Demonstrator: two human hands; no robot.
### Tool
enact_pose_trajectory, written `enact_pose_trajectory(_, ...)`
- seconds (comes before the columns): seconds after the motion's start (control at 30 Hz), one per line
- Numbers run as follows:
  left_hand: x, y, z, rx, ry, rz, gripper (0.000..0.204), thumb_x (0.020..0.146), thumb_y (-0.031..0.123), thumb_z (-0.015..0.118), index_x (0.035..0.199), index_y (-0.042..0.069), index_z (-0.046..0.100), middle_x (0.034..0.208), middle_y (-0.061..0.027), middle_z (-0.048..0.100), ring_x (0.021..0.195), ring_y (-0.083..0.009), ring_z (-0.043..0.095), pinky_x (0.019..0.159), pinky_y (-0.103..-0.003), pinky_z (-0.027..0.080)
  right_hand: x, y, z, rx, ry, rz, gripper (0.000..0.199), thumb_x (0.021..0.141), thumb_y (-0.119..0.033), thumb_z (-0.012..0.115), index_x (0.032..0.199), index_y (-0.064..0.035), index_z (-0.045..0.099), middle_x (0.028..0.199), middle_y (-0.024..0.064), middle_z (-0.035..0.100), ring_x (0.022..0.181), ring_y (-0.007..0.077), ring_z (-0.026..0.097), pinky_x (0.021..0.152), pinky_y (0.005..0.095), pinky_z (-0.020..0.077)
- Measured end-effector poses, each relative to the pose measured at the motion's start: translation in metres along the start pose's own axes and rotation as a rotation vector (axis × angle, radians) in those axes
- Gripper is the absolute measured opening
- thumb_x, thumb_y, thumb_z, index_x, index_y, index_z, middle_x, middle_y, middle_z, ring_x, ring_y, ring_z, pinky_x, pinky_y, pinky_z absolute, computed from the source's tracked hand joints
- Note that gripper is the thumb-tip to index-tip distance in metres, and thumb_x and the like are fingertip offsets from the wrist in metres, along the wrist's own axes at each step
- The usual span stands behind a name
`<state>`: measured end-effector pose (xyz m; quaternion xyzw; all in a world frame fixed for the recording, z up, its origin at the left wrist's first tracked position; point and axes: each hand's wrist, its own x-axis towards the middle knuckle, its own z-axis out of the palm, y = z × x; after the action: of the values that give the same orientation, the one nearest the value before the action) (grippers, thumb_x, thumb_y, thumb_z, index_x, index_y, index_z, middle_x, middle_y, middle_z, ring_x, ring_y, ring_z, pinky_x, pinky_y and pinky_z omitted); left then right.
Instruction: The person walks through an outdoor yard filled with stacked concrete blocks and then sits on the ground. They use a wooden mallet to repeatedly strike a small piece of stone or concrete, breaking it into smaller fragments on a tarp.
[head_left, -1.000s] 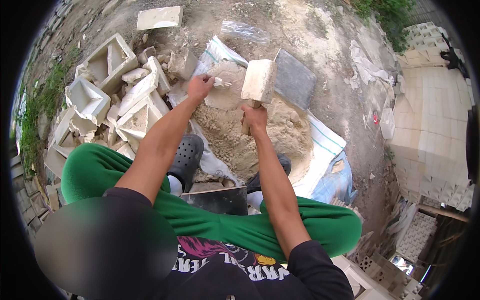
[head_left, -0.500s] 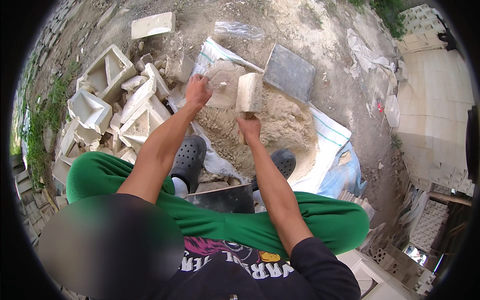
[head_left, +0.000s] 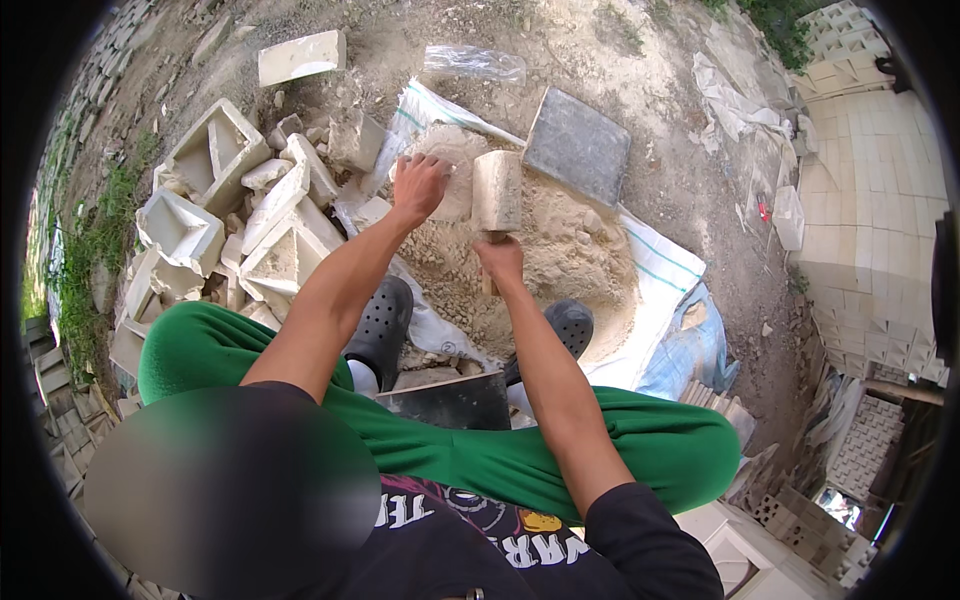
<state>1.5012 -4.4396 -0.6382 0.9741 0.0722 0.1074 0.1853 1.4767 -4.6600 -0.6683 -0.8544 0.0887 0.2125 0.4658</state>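
My right hand point(head_left: 499, 259) grips the wooden handle of a pale block-headed mallet point(head_left: 497, 190), whose head stands upright above a mound of sandy rubble point(head_left: 560, 260). My left hand point(head_left: 420, 187) rests on a rounded pale stone lump point(head_left: 450, 175) just left of the mallet head, fingers curled over its edge. Both forearms reach forward over my green trousers point(head_left: 480, 440). My black clogs point(head_left: 380, 320) stand either side of the mound's near edge.
A pile of broken hollow white blocks point(head_left: 230, 210) lies to the left. A dark square slab point(head_left: 578, 146) sits beyond the mound on a white woven sack point(head_left: 660, 290). A black plate point(head_left: 450, 400) lies between my knees. Paving bricks point(head_left: 880, 230) line the right.
The mallet head has come down lower and closer to the stone lump. My left hand has shifted slightly on the lump. The view has tilted a little.
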Motion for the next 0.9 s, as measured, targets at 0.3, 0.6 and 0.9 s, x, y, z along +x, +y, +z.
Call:
enact_pose_trajectory(0.3, -0.005, -0.014, -0.008, 0.074, 0.146, -0.044, 0.038, 0.084, 0.027, 0.067, 0.12, 0.015, 0.062, 0.126, -0.0049, 0.059, 0.124, -0.023, 0.052, 0.108, -0.044, 0.031, -0.041, -0.05, 0.003, -0.228, 0.177, -0.16, 0.045, 0.07, -0.033, 0.072, 0.095, 0.0034, 0.069, 0.084, 0.0265, 0.069, 0.084, 0.0436, 0.068, 0.075, 0.0461, 0.0542)
enact_pose_trajectory(0.6, -0.023, -0.017, -0.015, -0.205, 0.001, -0.494, 0.045, 0.085, 0.02, 0.065, 0.128, 0.01, 0.056, 0.132, -0.0146, 0.052, 0.123, -0.0341, 0.051, 0.099, -0.047, 0.046, -0.029, -0.115, -0.005, -0.329, 0.204, -0.61, 0.025, 0.077, -0.021, 0.068, 0.092, -0.0017, 0.07, 0.082, 0.0208, 0.07, 0.082, 0.0431, 0.067, 0.071, 0.0471, 0.0542)
enact_pose_trajectory(0.9, -0.044, -0.036, -0.016, -0.218, 0.084, -0.581, 0.038, 0.086, 0.021, 0.064, 0.122, 0.01, 0.062, 0.13, -0.0134, 0.053, 0.122, -0.0338, 0.052, 0.097, -0.045, 0.048, -0.009, -0.069, -0.002, -0.428, -0.048, -0.17, 0.036, 0.07, -0.027, 0.072, 0.092, 0.0017, 0.07, 0.078, 0.0185, 0.071, 0.068, 0.0289, 0.072, 0.068, 0.0403, 0.0561)
